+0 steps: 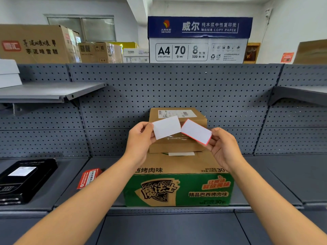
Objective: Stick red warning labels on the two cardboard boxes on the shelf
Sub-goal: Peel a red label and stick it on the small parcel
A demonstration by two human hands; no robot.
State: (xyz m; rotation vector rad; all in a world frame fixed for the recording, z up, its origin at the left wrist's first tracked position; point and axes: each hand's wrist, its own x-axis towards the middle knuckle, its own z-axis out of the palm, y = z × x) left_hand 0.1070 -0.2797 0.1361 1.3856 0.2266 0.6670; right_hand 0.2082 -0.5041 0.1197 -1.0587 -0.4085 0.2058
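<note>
On the grey shelf point(265, 174) sits the big green printed box point(177, 190), a smaller plain box point(177, 145) stacked on its far side. In front of that, the left hand point(139, 138) pinches a white backing sheet point(165, 127) and the right hand point(223, 147) pinches the red-edged label point(196, 131) by its near right corner. It looks thin, floppy and sticky, best kept held by the edges.

The one camera sits on the person's head. It looks forward and a bit down at the grey shelf point(177, 225), close up.
</note>
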